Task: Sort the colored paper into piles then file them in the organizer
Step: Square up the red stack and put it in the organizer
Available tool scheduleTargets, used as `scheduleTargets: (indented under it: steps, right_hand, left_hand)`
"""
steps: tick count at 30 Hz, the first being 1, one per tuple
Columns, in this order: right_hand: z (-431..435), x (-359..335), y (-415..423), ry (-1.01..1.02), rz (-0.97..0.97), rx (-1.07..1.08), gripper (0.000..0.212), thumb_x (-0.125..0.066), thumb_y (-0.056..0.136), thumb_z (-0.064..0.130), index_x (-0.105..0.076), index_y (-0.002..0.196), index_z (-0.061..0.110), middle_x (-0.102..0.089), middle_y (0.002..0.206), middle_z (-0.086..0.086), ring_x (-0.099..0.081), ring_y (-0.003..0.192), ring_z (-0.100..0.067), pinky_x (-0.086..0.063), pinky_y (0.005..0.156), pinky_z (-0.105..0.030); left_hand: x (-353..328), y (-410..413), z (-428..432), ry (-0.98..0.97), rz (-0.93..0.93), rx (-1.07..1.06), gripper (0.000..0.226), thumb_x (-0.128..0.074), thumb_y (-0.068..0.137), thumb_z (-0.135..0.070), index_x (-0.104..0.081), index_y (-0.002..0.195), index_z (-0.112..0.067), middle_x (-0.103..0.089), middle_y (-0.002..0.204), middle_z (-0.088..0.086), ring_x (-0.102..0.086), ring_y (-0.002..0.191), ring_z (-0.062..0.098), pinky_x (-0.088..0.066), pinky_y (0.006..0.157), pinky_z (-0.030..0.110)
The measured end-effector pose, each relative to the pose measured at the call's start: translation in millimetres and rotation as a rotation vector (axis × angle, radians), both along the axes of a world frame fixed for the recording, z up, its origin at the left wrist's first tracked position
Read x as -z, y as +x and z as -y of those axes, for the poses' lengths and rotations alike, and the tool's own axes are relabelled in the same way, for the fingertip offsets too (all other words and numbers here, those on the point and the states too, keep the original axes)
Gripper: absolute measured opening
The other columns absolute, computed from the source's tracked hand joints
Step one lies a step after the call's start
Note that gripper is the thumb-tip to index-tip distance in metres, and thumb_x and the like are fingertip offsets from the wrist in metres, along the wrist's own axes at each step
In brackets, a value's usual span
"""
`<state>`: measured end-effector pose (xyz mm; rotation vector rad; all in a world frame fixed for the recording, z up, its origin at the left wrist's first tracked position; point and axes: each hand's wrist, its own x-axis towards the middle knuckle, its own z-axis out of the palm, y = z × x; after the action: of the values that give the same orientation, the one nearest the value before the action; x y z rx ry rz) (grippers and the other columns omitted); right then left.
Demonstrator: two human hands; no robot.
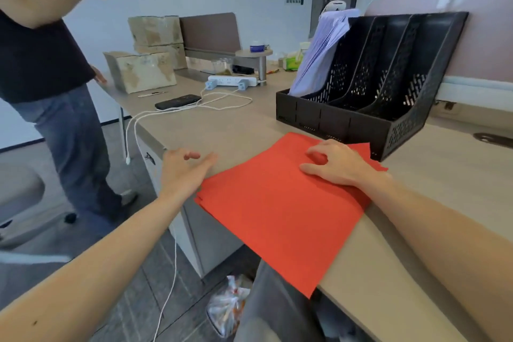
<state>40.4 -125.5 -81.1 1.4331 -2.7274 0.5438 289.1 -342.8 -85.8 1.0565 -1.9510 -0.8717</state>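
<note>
Red paper point(277, 211), overhanging the near edge of the beige desk point(236, 119), is pinned flat, not grasped, by the right hand point(337, 165), likely for squaring; the left hand point(183, 169) is held unclenched and empty at 9 o'clock. Lavender sheets point(322, 55) are filed in the black organizer point(333, 122) at 1 o'clock, cardboard boxes point(141, 72) at 11.

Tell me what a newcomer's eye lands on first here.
The bright red paper stack jumps out, overhanging the near edge of the desk, with the right hand resting on top and the left hand open at its left side. Behind it stands a black organizer, with lavender sheets in its leftmost slot.
</note>
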Motion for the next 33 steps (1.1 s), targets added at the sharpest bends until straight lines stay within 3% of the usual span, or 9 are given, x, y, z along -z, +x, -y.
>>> scheduleTargets:
  steps: [2, 5, 8, 14, 18, 24, 28, 31, 33]
  right_hand:
    - [-1, 2, 0, 0.014, 0.012, 0.012, 0.064, -0.048, 0.075, 0.077, -0.058, 0.126, 0.04, -0.047, 0.142, 0.004, -0.043, 0.131, -0.018, -0.039, 0.104, -0.052]
    - [-1, 3, 3, 0.012, 0.035, 0.024, 0.063, -0.049, 0.075, 0.077, -0.057, 0.126, 0.04, -0.046, 0.142, 0.004, -0.043, 0.131, -0.019, -0.038, 0.104, -0.051]
    - [-1, 1, 5, 0.004, 0.059, 0.032, 0.062, -0.05, 0.074, 0.077, -0.057, 0.124, 0.041, -0.047, 0.141, 0.003, -0.045, 0.129, -0.019, -0.039, 0.105, -0.051]
    - [-1, 3, 6, -0.011, 0.059, 0.05, 0.059, -0.054, 0.077, 0.073, -0.056, 0.126, 0.041, -0.045, 0.142, 0.002, -0.044, 0.131, -0.02, -0.037, 0.106, -0.052]
    - [0, 2, 9, -0.011, 0.043, 0.074, 0.06, -0.053, 0.077, 0.073, -0.057, 0.126, 0.038, -0.047, 0.142, 0.001, -0.042, 0.133, -0.019, -0.038, 0.105, -0.053]
    - [-3, -2, 17, -0.04, 0.106, 0.121, 0.07, -0.054, 0.067, 0.076, -0.064, 0.118, 0.03, -0.056, 0.131, -0.001, -0.051, 0.122, -0.023, -0.042, 0.102, -0.048]
    - [-12, -14, 14, -0.144, 0.144, 0.188, 0.061, -0.07, 0.075, 0.06, -0.066, 0.117, 0.017, -0.064, 0.122, -0.005, -0.057, 0.112, -0.025, -0.045, 0.091, -0.034]
    - [-24, -23, 4, -0.212, 0.31, 0.28, 0.088, -0.077, 0.067, 0.061, -0.052, 0.137, 0.014, -0.062, 0.13, -0.003, -0.056, 0.12, -0.024, -0.044, 0.096, -0.033]
    - [-33, -26, -3, -0.324, 0.48, 0.289, 0.085, -0.083, 0.056, 0.062, -0.061, 0.126, 0.019, -0.073, 0.109, 0.003, -0.066, 0.105, -0.02, -0.052, 0.094, -0.037]
  left_hand:
    - [1, 21, -10, 0.261, -0.134, -0.044, 0.041, -0.072, 0.081, -0.052, -0.061, 0.089, -0.013, -0.061, 0.087, 0.0, -0.06, 0.08, 0.019, -0.048, 0.074, 0.032]
    - [3, 42, -32, 0.715, -0.14, 0.118, 0.047, -0.064, 0.087, -0.055, -0.062, 0.079, -0.009, -0.064, 0.069, 0.008, -0.063, 0.06, 0.024, -0.055, 0.077, 0.041]
    - [4, 43, -53, 0.874, -0.22, 0.31, 0.048, -0.057, 0.09, -0.057, -0.068, 0.094, -0.011, -0.068, 0.084, 0.015, -0.07, 0.078, 0.032, -0.059, 0.075, 0.042]
    - [-3, 34, -79, 0.846, -0.407, 0.415, 0.049, -0.074, 0.08, -0.032, -0.065, 0.123, -0.011, -0.073, 0.115, 0.01, -0.069, 0.098, 0.024, -0.056, 0.089, 0.04]
    - [-1, 22, -92, 0.82, -0.55, 0.35, 0.045, -0.074, 0.083, -0.005, -0.06, 0.125, -0.008, -0.073, 0.113, 0.009, -0.071, 0.102, 0.026, -0.059, 0.08, 0.039]
    - [-2, 11, -89, 0.719, -0.364, 0.26, 0.026, -0.064, 0.086, 0.009, -0.068, 0.106, -0.007, -0.075, 0.097, 0.011, -0.073, 0.087, 0.029, -0.058, 0.077, 0.041]
    - [-17, 14, -51, 0.549, -0.253, 0.206, 0.024, -0.066, 0.083, 0.011, -0.068, 0.098, -0.008, -0.073, 0.091, 0.015, -0.07, 0.076, 0.029, -0.057, 0.072, 0.04]
    - [-27, 20, -29, 0.483, -0.237, 0.295, 0.024, -0.067, 0.083, 0.01, -0.068, 0.1, -0.008, -0.072, 0.093, 0.015, -0.07, 0.076, 0.026, -0.057, 0.065, 0.034]
    - [-30, 21, -21, 0.484, -0.267, 0.377, 0.03, -0.067, 0.083, 0.01, -0.067, 0.108, -0.005, -0.073, 0.097, 0.015, -0.071, 0.08, 0.027, -0.06, 0.063, 0.032]
